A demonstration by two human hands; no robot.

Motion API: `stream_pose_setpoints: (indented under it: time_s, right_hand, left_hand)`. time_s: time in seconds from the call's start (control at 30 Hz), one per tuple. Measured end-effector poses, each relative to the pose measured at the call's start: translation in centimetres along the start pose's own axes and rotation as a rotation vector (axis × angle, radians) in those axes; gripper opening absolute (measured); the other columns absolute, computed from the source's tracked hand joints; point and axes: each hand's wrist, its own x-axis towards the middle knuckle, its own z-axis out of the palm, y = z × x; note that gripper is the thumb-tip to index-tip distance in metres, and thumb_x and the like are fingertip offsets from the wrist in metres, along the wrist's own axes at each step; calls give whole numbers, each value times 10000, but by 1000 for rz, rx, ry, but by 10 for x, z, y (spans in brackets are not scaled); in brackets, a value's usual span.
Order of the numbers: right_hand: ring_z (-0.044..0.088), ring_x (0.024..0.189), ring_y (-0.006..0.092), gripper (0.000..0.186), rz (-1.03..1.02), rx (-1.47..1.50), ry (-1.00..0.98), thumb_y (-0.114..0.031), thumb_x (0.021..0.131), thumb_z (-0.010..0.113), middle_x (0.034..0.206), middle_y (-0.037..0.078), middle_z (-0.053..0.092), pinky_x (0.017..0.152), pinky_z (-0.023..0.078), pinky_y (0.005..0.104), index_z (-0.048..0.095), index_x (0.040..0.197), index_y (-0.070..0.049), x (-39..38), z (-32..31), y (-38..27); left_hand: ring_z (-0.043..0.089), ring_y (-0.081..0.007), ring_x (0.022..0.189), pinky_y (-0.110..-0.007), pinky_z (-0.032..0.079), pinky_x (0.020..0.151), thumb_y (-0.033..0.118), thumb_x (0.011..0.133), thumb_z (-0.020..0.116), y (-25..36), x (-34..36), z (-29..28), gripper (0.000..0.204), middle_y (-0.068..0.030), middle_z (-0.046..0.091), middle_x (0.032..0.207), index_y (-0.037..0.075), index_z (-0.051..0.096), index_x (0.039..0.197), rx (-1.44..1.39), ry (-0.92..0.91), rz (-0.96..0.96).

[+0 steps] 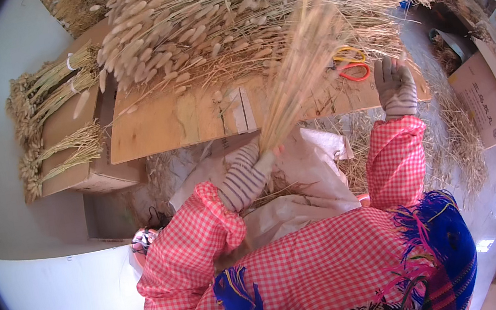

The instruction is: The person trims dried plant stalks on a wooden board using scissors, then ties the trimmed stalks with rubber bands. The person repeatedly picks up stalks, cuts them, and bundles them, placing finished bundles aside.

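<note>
My left hand [243, 176], in a striped knit glove, is closed round the lower end of a bunch of dried grass stalks [293, 72]. The bunch slants up and to the right over the wooden board, its far end smeared by motion. My right hand [396, 88], gloved alike, has its fingers stretched out at the board's right edge, with nothing seen in it. Just left of it lie scissors [354, 72] with a red and a yellow handle loop, their blades hidden behind the bunch.
A thick heap of dried fluffy grass [179, 25] covers the far part of the wooden board [155, 127]. Tied bundles [69, 148] rest on a cardboard box [115, 177] at left. Another carton [481, 100] stands at right. Loose straw [459, 144] litters the floor.
</note>
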Motion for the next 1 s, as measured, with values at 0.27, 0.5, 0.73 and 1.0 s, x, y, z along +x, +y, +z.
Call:
stream_pose_setpoints:
  time_s: [0.27, 0.5, 0.73, 1.0]
  right_hand:
    - [552, 610, 100, 182, 462, -590, -384, -234, 869, 647, 724, 16, 593, 564, 441, 238, 612, 881, -56, -128, 47, 98]
    - [533, 532, 81, 137, 569, -465, -433, -176, 861, 622, 635, -4, 586, 499, 416, 212, 629, 844, -39, -127, 73, 88]
    - [533, 510, 120, 191, 379, -403, 93, -234, 891, 591, 619, 3, 558, 471, 443, 265, 611, 772, -86, -65, 2, 63]
    - [529, 624, 114, 266, 293, -507, 25, -359, 901, 643, 723, -6, 539, 580, 451, 267, 592, 868, -100, -71, 17, 43]
  left_hand:
    - [590, -175, 739, -331, 489, 665, 165, 878, 556, -17, 25, 5, 440, -138, 638, 847, -7, 455, 1270, 528, 285, 227]
    - [563, -134, 803, -288, 469, 691, 177, 862, 572, 5, 10, -3, 468, -85, 621, 933, 7, 475, 1287, 196, 102, 87]
    - [445, -29, 754, -182, 376, 638, 320, 886, 594, 20, -2, -4, 431, 30, 544, 894, 83, 559, 1244, -30, 111, -46]
    - [468, -58, 773, -205, 394, 658, 293, 931, 538, 5, 12, 0, 391, 15, 548, 901, 68, 547, 1251, 134, 126, 35]
